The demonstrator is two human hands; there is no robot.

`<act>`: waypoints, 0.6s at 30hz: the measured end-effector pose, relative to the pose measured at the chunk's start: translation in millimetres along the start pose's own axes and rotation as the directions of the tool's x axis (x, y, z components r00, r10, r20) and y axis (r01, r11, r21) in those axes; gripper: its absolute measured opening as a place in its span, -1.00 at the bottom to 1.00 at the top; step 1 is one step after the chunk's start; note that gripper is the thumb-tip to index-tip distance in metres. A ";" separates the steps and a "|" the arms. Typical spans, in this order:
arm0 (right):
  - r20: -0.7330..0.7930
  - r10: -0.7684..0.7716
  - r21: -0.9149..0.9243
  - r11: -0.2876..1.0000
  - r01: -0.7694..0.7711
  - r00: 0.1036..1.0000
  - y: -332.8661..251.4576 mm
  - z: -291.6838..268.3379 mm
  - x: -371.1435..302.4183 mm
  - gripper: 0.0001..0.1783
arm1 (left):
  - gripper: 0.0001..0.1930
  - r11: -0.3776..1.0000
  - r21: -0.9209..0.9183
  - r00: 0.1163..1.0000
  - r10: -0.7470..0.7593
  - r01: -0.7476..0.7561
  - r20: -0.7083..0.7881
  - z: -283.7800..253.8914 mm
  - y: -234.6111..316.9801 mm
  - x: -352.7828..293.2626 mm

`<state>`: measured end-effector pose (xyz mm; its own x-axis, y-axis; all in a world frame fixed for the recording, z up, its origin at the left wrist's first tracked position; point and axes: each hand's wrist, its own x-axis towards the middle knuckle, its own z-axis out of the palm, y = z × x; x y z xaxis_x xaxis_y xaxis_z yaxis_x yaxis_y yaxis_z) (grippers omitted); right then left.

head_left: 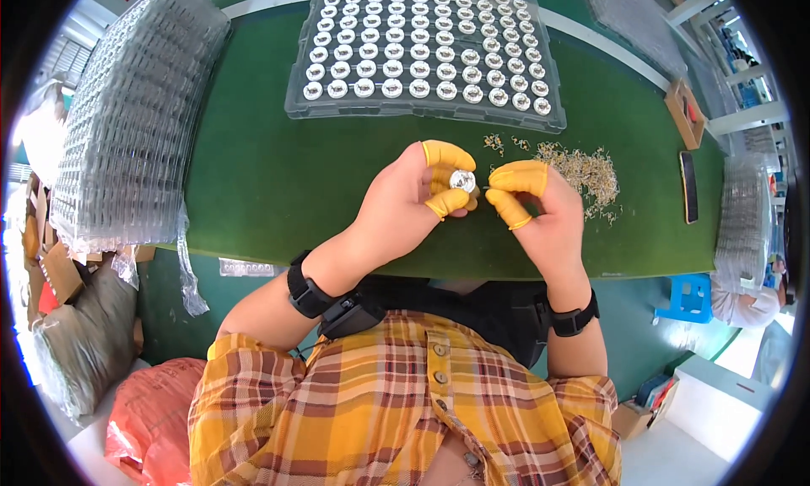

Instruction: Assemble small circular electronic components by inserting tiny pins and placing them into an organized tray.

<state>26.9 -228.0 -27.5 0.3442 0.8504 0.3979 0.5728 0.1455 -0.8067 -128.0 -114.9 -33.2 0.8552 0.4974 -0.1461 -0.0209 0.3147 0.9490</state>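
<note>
Yellow finger cots cover several fingertips of both hands. My left hand [398, 201] is closed on a small round silvery-white part [461, 180], its face turned up between thumb and fingers. Just to the right, my right hand [550, 209] pinches thumb and forefinger together close to that part. A tiny thin piece sticks out of this pinch, too small to name. Beyond my hands lies a clear plastic tray [354, 112] with rows of similar round parts; one place in it, right of the middle, has none. A loose heap of tiny wire-legged components [586, 178] spreads beside my right hand.
Stacked clear plastic trays [135, 123] rise high at the left of the green table [278, 191]. A phone-like dark object [689, 187] and a small cardboard box [685, 115] lie at the right. Below stand a blue stool [688, 298] and a red bag [156, 414].
</note>
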 end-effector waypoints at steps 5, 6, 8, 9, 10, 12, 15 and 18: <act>-0.047 0.241 0.314 0.925 -0.214 0.969 -8.3 8.4 -4.0 -0.84 | -0.62 0.978 0.093 0.975 0.194 -0.185 -0.104 2.8 -7.0 0.6; -0.039 0.259 0.318 0.919 -0.234 0.965 -10.1 9.6 -4.6 -0.84 | -0.62 0.982 0.086 0.979 0.174 -0.165 -0.109 4.5 -7.5 0.9; -0.066 0.341 0.331 0.894 -0.302 0.938 -11.9 11.6 -3.4 -0.83 | -0.60 0.966 0.108 0.964 0.245 -0.234 -0.107 4.9 -8.5 4.4; -0.055 0.328 0.302 0.906 -0.297 0.943 -11.4 10.5 -3.4 -0.83 | -0.60 0.959 0.152 0.962 0.255 -0.239 -0.096 4.7 -6.9 2.8; -0.048 0.342 0.305 0.900 -0.312 0.939 -11.1 12.1 -7.0 -0.83 | -0.60 0.963 0.148 0.966 0.240 -0.224 -0.101 5.1 -10.0 1.1; -0.055 0.304 0.322 0.907 -0.272 0.951 -10.8 13.6 -8.9 -0.83 | -0.68 0.950 0.119 0.944 0.303 -0.289 -0.127 5.5 -12.6 2.6; -0.057 0.294 0.317 0.912 -0.262 0.954 -11.5 17.0 -12.5 -0.82 | -0.67 0.958 0.112 0.952 0.276 -0.262 -0.134 5.9 -13.9 1.5; -0.093 0.236 0.285 0.937 -0.201 0.967 -10.9 19.2 -14.3 -0.81 | -0.67 0.960 0.120 0.954 0.266 -0.251 -0.135 6.7 -12.6 -0.4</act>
<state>1.5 -232.0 -32.8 0.5374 0.8098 0.2354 0.2559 0.1094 -0.9605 -124.6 -124.5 -43.3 0.7409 0.6673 0.0755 -0.1722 0.0801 0.9818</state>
